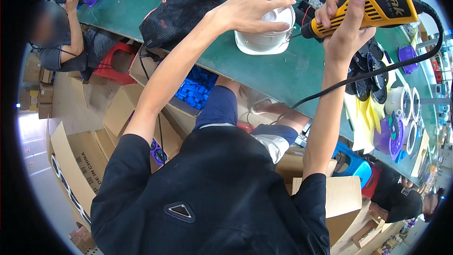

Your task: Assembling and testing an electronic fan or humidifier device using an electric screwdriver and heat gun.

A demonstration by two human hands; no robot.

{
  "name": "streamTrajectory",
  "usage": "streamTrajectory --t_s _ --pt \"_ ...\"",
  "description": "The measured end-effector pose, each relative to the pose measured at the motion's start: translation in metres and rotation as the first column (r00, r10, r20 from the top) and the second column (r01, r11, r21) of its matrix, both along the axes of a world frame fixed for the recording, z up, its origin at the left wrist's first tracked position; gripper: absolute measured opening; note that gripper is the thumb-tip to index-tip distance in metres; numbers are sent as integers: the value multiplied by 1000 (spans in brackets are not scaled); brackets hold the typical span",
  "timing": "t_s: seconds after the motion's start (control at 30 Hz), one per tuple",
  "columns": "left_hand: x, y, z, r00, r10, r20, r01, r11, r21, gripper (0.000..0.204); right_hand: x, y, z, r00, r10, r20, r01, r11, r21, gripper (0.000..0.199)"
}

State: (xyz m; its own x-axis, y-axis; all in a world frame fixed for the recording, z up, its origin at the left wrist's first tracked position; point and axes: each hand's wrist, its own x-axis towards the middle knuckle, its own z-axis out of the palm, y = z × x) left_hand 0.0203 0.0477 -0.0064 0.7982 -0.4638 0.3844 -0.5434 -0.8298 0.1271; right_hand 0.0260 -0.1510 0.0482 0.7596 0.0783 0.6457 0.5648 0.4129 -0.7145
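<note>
My left hand (252, 9) lies on top of a white round plastic housing (264, 38) that stands on the green workbench (217, 61), fingers spread over its upper rim and pressing it down. My right hand (347, 21) grips a yellow and black corded electric screwdriver (377, 7). The tool lies nearly level and its tip points left at the side of the white housing. Its black cable (377, 71) curves down over the bench edge.
A black mesh bag (181, 7) lies on the bench to the left. Black round parts (365, 73), purple parts (394, 134) and white rings (410, 108) crowd the right. Cardboard boxes (80, 160) and blue pieces (196, 87) sit below. A seated person (63, 42) works far left; another (401, 200) is lower right.
</note>
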Motion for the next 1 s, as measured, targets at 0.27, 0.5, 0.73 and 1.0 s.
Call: streamTrajectory --t_s 0.27,0.5,0.73,1.0 --pt "0 -2 1 999 27 -24 -27 999 18 59 -9 -6 -5 1000 16 -10 -15 996 91 36" --pt "0 -2 0 999 29 -17 -29 999 14 59 -6 -7 -5 1000 -11 -13 12 999 49 44" --pt "0 -1 0 1000 25 -12 -25 1000 7 59 -9 -5 -3 1000 -3 -25 4 1000 14 44" --pt "1 -2 -2 1000 30 -3 -30 1000 2 58 -10 -3 -3 999 36 -39 -31 990 140 38"
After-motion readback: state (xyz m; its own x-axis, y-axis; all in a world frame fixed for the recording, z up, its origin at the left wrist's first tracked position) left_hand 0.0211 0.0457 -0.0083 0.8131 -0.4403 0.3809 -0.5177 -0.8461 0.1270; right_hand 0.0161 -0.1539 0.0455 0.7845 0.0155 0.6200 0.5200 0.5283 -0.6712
